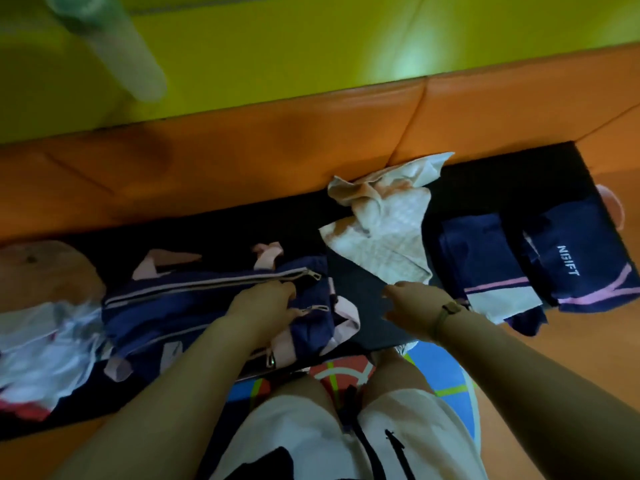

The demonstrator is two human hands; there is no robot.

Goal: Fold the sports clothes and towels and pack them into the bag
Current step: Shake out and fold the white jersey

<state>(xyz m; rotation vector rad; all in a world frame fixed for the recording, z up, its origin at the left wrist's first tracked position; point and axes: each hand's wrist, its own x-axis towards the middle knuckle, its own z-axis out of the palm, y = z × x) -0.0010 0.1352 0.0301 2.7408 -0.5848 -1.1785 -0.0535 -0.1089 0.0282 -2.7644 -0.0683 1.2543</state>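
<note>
1. Bag [194,299]: navy with pink straps, lying flat on a black mat [221,223] left of centre, zipper pull at its right end.
2. Left hand [266,303]: on the bag's right end, fingers curled into the fabric just below the zipper and gripping it.
3. Right hand [408,299]: just right of the bag, over a dark grey folded cloth [356,299]. Its fingers are loose and a little spread, holding nothing; contact with the cloth cannot be told. There is a band on the wrist.
4. White towel [381,233]: crumpled and unfolded on the mat beyond the right hand. Its near corner is close to the fingertips, its far end against the orange padded edge [242,150].
5. Two folded navy garments right of the towel, side by side: the nearer one [474,254] has a pink stripe and a white panel, the far-right one [581,261] white lettering and pink stripes.
6. White clothes pile [41,341]: loose, left of the bag, with a bit of red at its near edge.
7. Tan rounded item [45,268]: behind that pile, too blurred to name.
8. White shorts [311,438]: on the person, bottom centre.
</note>
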